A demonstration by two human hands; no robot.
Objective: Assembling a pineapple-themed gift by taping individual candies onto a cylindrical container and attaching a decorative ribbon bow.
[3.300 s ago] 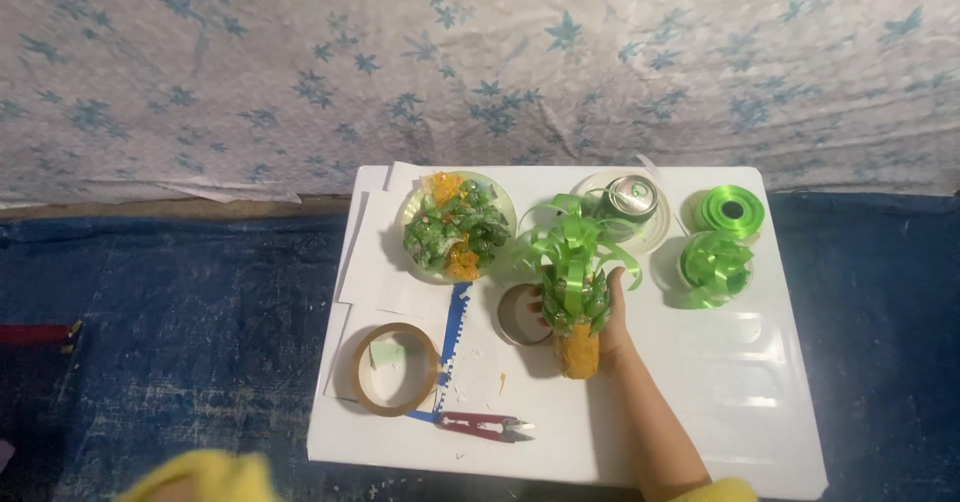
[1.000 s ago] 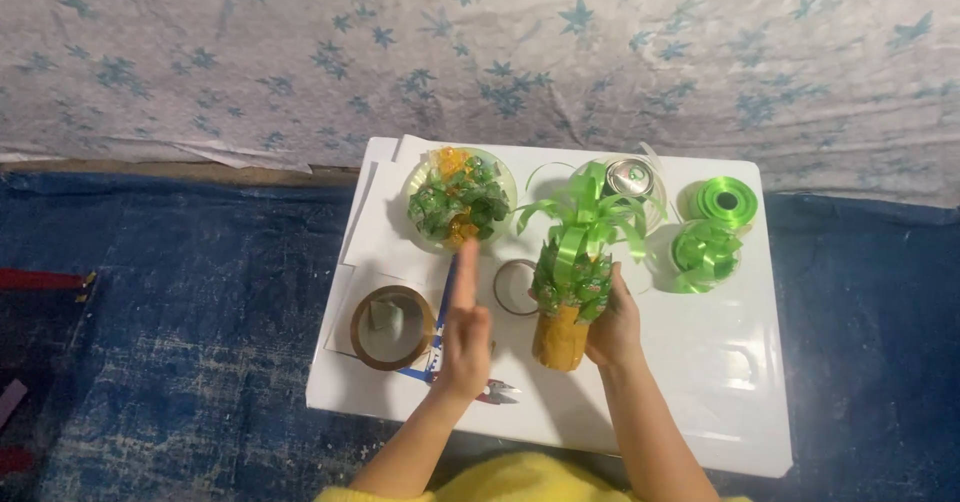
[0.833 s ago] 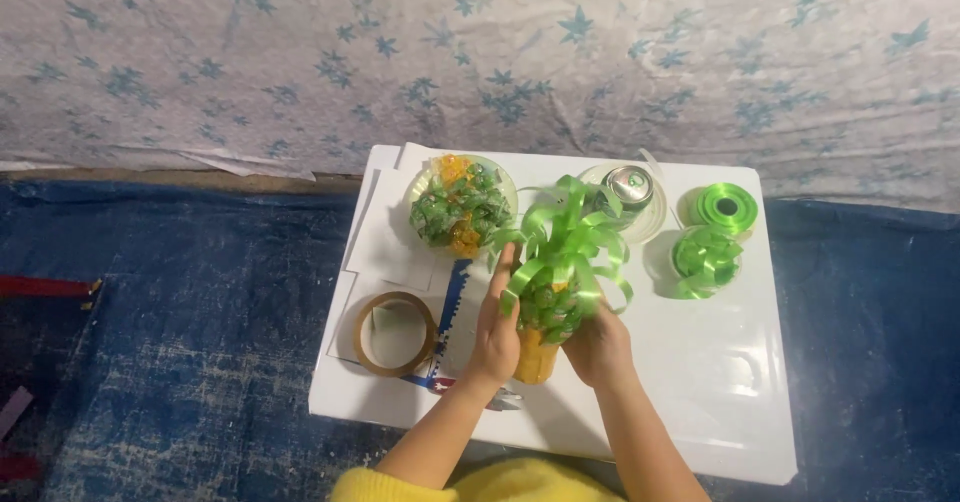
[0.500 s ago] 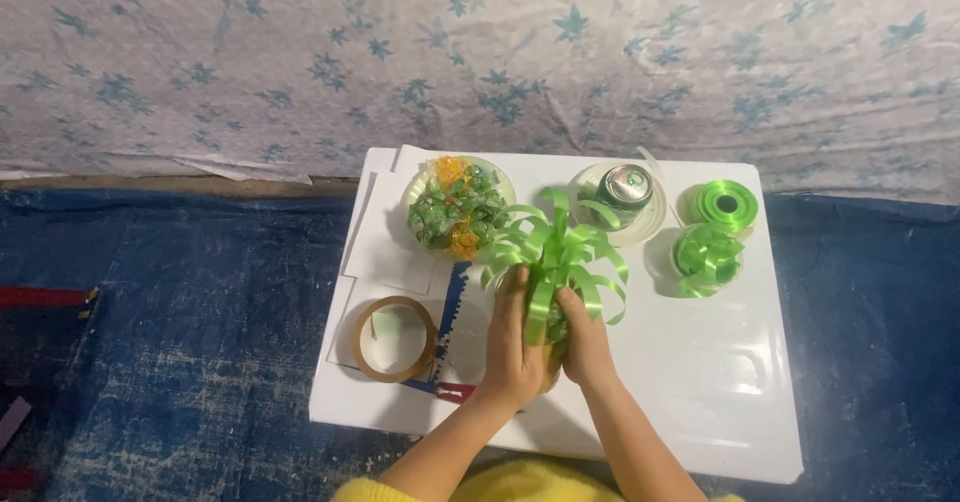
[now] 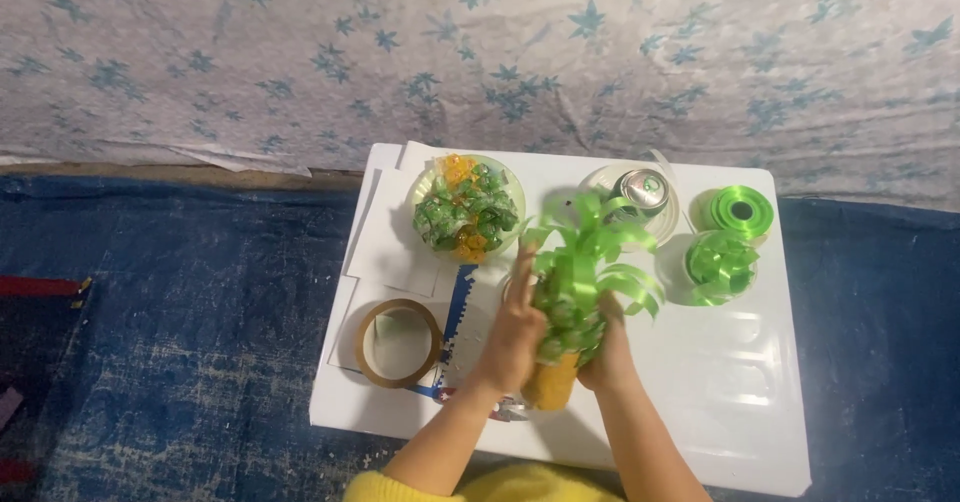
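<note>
Both hands clasp the ribbon-topped bottle (image 5: 565, 337) upright near the front middle of the white table (image 5: 740, 402): left hand (image 5: 515, 332) grasping its left side, right hand (image 5: 605, 352) its right. Just left lie a tape roll (image 5: 398, 342) and a ruler (image 5: 455, 327). Behind stand a bowl of wrapped sweets (image 5: 465, 212), a can (image 5: 642, 190), and two green ribbon spools (image 5: 740, 210), none blocking the hands.

Scissors (image 5: 470, 399) lie mostly hidden, probably, under the left hand (image 5: 515, 327).
</note>
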